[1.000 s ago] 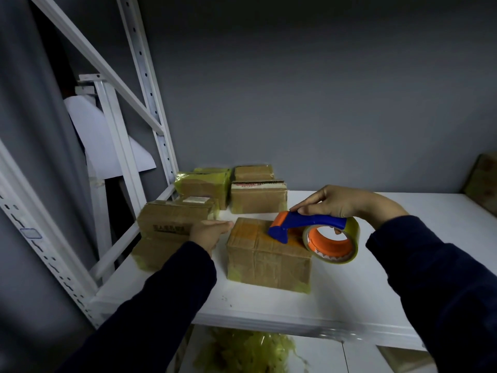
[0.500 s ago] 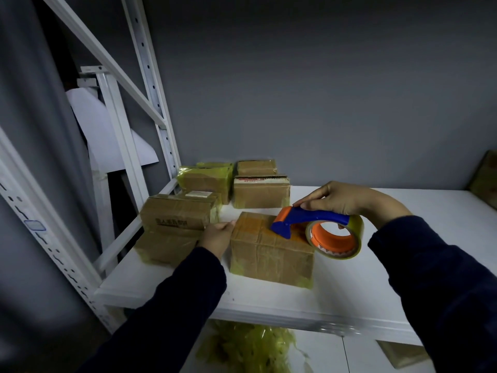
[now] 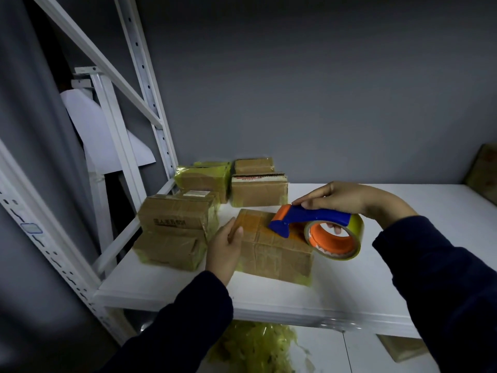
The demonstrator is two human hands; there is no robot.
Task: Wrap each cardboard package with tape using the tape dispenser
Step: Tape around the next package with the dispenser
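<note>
Cardboard box (image 3: 274,246), brown, banded with yellowish tape: it lies flat on the white shelf (image 3: 349,292), near the front edge, between your two hands. Its long axis runs left to right, the left end set a little farther back. Tape dispenser (image 3: 309,219), blue handle with an orange head: its long axis also runs left to right. The blade end points left and down onto the box top, and the tape roll (image 3: 334,242) on its orange core hangs past the box's right end. Your right hand (image 3: 341,200) grips the handle from above, fingers curled over it, one fingertip showing through the core. Your left hand (image 3: 224,247) lies against the box's left end, fingers fairly straight and pressed to the cardboard, holding nothing. Compared with a second ago, that hand has moved off the box's far left corner, where it was bunched, and now lies flatter along the end. The dispenser sits in much the same spot on the box top. Stack of two boxes (image 3: 174,214): just beside your left hand, at the shelf's left edge. Three more boxes (image 3: 258,189): grouped at the back near the rack post (image 3: 142,84). Scraps of yellow tape (image 3: 255,348): heaped below the shelf.
</note>
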